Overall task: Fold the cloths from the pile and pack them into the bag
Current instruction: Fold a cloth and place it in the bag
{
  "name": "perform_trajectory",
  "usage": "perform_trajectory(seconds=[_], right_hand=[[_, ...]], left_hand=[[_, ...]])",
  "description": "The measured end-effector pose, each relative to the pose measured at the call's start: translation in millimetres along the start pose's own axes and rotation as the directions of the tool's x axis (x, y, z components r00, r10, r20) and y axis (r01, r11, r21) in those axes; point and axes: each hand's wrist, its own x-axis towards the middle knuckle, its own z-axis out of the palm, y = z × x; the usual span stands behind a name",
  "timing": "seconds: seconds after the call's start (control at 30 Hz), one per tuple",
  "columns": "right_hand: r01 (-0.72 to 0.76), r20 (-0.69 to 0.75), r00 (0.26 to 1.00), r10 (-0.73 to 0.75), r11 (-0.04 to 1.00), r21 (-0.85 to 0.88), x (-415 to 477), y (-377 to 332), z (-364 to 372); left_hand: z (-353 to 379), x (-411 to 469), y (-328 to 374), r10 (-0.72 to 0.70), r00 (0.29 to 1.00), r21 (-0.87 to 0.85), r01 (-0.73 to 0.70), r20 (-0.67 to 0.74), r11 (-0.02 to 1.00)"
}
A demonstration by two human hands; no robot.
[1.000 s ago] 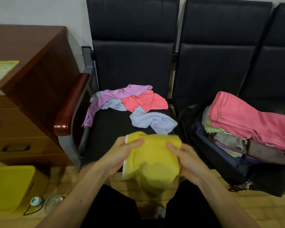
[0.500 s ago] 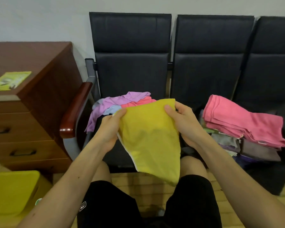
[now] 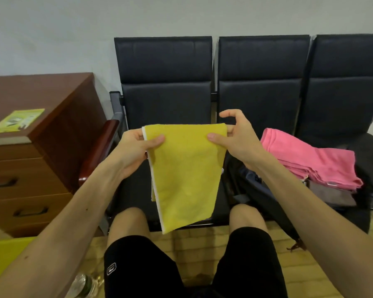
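Two hands hold one yellow cloth (image 3: 184,175) up at chest height in front of the row of dark chairs (image 3: 166,87), and the scene reads from the wooden drawer unit (image 3: 41,136) at the left, with a green leaflet (image 3: 17,120) on its top, across to the packing on the right. The left hand (image 3: 136,151) pinches the cloth's upper left corner, thumb over the front and fingers (image 3: 138,131) curled behind, where a white hem shows. The right hand (image 3: 235,138) pinches the upper right corner between thumb and lower fingers, its forefinger lifted clear. Held by both top corners, the cloth hangs flat and already doubled lengthwise, probably so gravity smooths it before the next fold. It hides the seat behind it, so the pile cannot be seen. Further right, a folded pink cloth (image 3: 310,160) tops a stack in the open dark bag (image 3: 258,190), kept near for packing.
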Motion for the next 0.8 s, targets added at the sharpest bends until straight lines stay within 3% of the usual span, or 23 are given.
perform_trajectory(seconds=[0.13,0.3,0.53,0.8], right_hand=[[0.115,0.107,0.989,-0.103,0.987,-0.11,-3.0,-1.3,-6.6],[0.185,0.033,0.983,-0.183,0.944,-0.274,-8.0,4.1,-7.8],[0.261,-0.024,0.955,-0.295,0.877,-0.402,-12.6,10.4,-9.8],[0.251,-0.098,0.935,-0.342,0.829,-0.499,-10.0,18.1,-13.4]], left_hand=[[0.5,3.0,-2.6,-0.025,0.999,-0.063,0.023,-0.028,0.998],[1.0,3.7,-8.4,-0.106,0.994,-0.077,0.103,-0.029,0.992],[4.3,3.6,-12.6,0.023,0.999,-0.003,-0.023,-0.037,1.0],[6.3,11.7,-21.1,0.204,0.976,0.118,-0.194,-0.078,0.974]])
